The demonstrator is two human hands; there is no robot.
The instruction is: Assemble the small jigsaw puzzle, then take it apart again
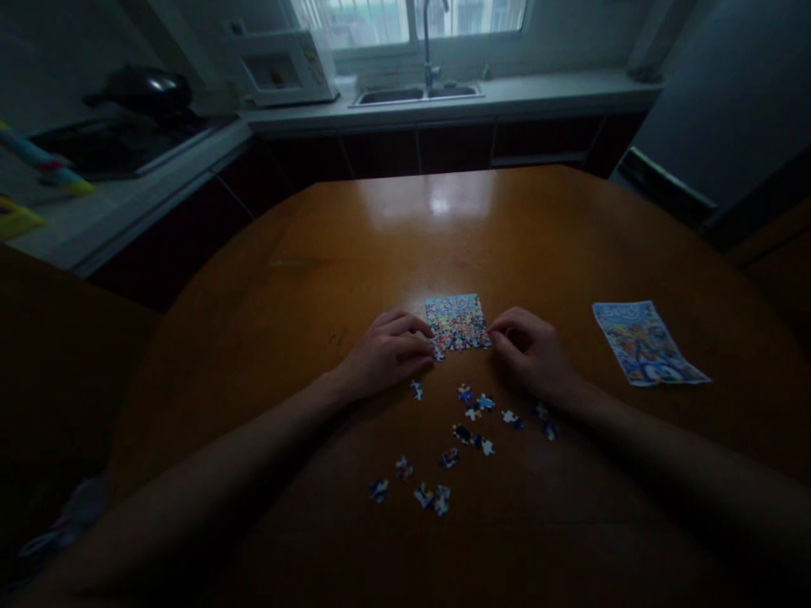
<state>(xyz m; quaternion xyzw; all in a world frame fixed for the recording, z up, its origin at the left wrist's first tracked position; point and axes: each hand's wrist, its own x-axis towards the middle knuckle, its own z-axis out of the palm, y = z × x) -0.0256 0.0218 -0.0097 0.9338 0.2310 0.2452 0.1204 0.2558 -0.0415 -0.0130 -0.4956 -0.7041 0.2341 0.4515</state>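
Puzzle lies flat on the surface, nearly square, between our hands, neither clearly nearer. Left hand loosely open at its left edge; right hand at the right, grip too dim for us to tell.

Brown wooden table with cut corners: surface beyond the small multicoloured partly assembled jigsaw puzzle is unobstructed up to the far edge. Passage toward the creased colourful paper sheet is open beyond the right hand; the right forearm bars the nearer route. Loose blue-and-white cardboard puzzle pieces obstruct the near side between the forearms. Left hand blocks the puzzle's left side.
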